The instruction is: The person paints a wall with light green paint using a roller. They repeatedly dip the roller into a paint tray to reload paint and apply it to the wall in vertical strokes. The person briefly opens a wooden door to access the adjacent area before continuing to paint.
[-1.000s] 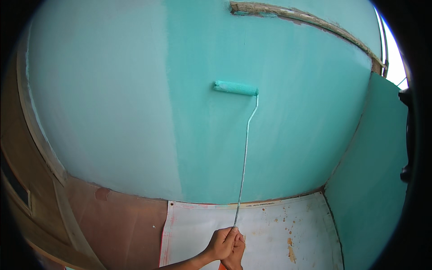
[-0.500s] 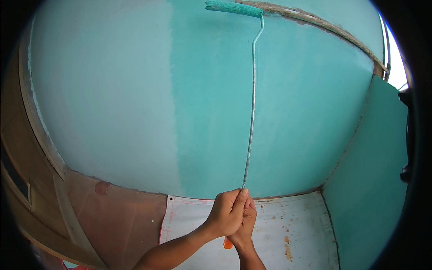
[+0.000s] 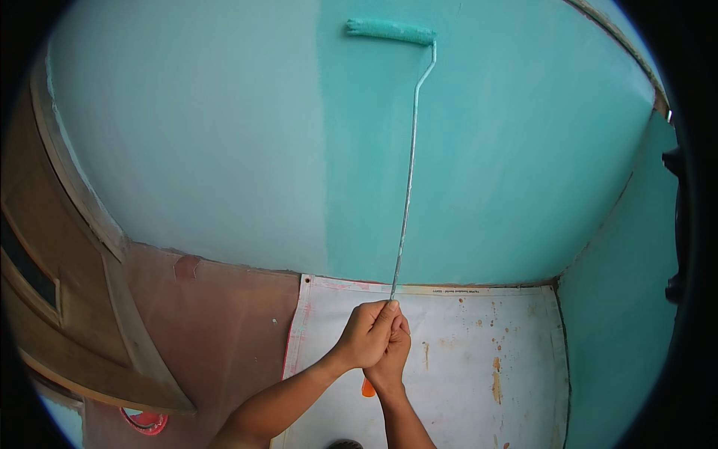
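Both my hands are wrapped round the lower end of a long-handled paint roller [image 3: 406,187]. My left hand [image 3: 364,334] sits over the front, with its thumb along the thin metal rod. Tucked against it is my right hand [image 3: 391,361], partly covered by the left. The tip of an orange grip [image 3: 368,388] pokes out below them. At the rod's top, the teal-coated roller sleeve [image 3: 390,31] lies against the wall. That wall has a fresh teal part [image 3: 486,172] on the right and a paler, bluish-grey part [image 3: 202,150] on the left, with a straight upright border between them.
A white sheet [image 3: 449,359] with brown stains covers the floor below the teal part. Reddish-brown floor [image 3: 217,337] shows beside it. At the left stands a wooden door [image 3: 67,254], with a red-rimmed object [image 3: 143,420] near its foot. A teal side wall [image 3: 613,299] closes the right.
The roller sleeve has come down the wall, away from the wooden strip near the top. My view has tilted lower and turned a little left. Both hands keep the same grip.
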`<state>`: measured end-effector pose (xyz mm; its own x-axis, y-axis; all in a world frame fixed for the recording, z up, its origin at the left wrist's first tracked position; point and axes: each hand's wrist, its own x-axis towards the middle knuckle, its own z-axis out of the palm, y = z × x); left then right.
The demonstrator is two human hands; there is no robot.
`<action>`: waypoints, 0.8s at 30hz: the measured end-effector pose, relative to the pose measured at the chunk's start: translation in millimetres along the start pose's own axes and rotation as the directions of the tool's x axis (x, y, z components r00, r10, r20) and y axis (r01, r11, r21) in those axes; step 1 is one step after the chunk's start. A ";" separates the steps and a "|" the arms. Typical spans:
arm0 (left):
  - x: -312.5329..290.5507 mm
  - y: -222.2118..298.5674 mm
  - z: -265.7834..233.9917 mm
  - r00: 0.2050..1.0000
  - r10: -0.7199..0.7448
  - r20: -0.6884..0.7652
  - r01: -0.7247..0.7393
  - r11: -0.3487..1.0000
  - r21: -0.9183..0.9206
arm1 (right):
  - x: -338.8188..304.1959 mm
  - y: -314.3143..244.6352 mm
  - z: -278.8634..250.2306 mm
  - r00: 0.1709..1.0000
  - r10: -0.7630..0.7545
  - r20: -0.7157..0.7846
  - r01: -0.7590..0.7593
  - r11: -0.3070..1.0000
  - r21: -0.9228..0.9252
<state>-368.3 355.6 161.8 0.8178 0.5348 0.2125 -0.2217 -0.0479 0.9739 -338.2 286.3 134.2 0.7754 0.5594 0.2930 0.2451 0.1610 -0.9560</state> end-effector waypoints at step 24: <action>-181.0 -136.5 29.0 0.835 -0.549 -0.031 0.538 0.827 -0.161 | -192.4 88.7 -45.2 0.874 0.479 0.083 -0.446 0.857 -0.259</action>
<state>-470.6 240.9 -7.3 0.7881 0.4995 -0.3597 0.1707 0.3841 0.9074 -439.3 156.3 -6.4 0.7468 0.6332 -0.2034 0.0152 -0.3220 -0.9466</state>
